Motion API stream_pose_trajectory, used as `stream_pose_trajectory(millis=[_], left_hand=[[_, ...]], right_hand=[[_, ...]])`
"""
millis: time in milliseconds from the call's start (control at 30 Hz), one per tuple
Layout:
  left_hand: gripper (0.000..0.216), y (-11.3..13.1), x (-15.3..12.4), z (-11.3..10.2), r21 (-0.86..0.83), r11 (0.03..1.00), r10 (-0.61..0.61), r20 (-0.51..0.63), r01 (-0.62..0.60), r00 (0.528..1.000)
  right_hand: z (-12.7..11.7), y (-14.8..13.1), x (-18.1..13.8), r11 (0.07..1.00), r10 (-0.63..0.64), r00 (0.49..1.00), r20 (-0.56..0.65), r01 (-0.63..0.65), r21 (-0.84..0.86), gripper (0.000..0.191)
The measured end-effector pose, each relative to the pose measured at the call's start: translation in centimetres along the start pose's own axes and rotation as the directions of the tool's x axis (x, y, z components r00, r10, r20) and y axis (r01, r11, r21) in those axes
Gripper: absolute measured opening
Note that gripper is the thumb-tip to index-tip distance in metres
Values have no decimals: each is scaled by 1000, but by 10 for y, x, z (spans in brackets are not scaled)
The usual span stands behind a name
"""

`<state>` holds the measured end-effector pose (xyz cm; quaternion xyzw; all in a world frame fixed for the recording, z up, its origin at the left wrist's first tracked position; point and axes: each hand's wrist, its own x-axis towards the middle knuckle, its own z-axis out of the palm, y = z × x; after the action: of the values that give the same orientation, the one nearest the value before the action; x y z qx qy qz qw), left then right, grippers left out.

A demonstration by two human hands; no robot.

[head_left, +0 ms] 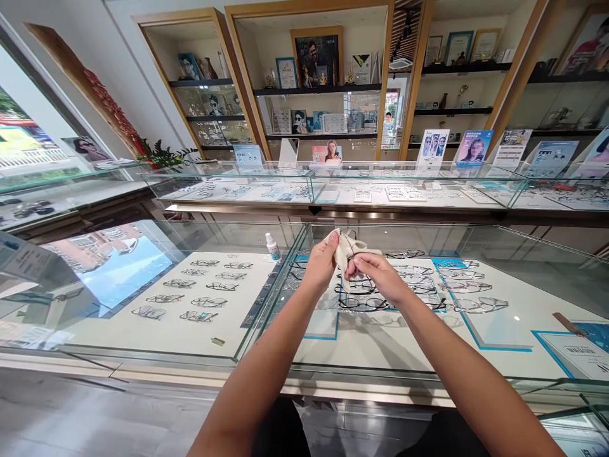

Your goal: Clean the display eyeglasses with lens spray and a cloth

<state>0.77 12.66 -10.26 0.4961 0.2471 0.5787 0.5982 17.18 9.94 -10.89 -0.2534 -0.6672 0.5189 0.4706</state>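
Fingers and thumb of our left hand [323,257] are closed in a pinch on the left side of a soft cloth [343,257]. Now we go from left to right. On the white floor of the left case [114,330], glasses [221,286] lie in two lines, with thin frames and clear, shiny lenses. A little tan tag [217,341] is near the front edge. By the far right corner is a small white bottle [272,246] with a round, smooth body; we can't tell if it is on top of the glass or under it.

Next comes our cloth, up above the far left part of the right case [476,365]. It is cream, thin and crumpled. Its long way runs from our left hand down to the right, and a loose end hangs down. A thin dark loop [353,234] pokes out at the top, maybe part of some glasses. Our right hand [380,270] pinches the cloth low on its right side, fingers almost together. Both hands touch it, so neither is nearer.

More glasses [363,304], some dark and some see-through, lie below and to the right. Near the right edge is a flat brown strip [568,324].
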Motion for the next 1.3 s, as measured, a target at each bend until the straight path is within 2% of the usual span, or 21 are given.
stream_pose_trajectory(millis=[100, 200, 300, 400, 500, 633, 767, 933, 1167, 1300], left_hand=[[58, -3, 8, -5, -50, 998, 20, -48, -22, 999], [61, -4, 12, -10, -9, 1000, 14, -66, -15, 998], [63, -3, 10, -12, 119, 993, -22, -9, 23, 1000], [61, -1, 5, -10, 290, 957, -37, 96, 8, 995], [62, 0, -3, -4, 392, 919, -58, 222, -34, 973], [66, -4, -11, 8, 387, 919, -58, 318, -74, 946], [65, -8, -15, 15, 360, 928, -11, 274, -92, 962], [60, -12, -16, 12, 335, 938, 2, 254, -90, 967], [47, -11, -18, 13, 279, 959, -37, 301, -51, 953], [52, -15, -21, 18, 278, 960, -25, 232, -42, 972]], right_hand=[[-8, 0, 0, 999, -25, 997, -72, 28, 43, 40], [-18, -3, 1, 992, -75, 979, -191, 93, 82, 37], [-26, -7, 2, 983, -136, 942, -308, 168, 81, 35], [-30, -5, 3, 977, -160, 916, -368, 200, 72, 34], [-28, -1, 4, 982, -132, 921, -366, 173, 81, 34], [-21, 4, 4, 987, -97, 942, -321, 133, 91, 35], [-13, 5, 3, 986, -104, 954, -281, 135, 93, 35], [-6, 2, 3, 981, -136, 955, -264, 167, 99, 34], [-4, -1, 1, 973, -33, 963, -268, 92, 214, 35], [3, -2, 1, 964, -8, 961, -277, 81, 255, 36]])
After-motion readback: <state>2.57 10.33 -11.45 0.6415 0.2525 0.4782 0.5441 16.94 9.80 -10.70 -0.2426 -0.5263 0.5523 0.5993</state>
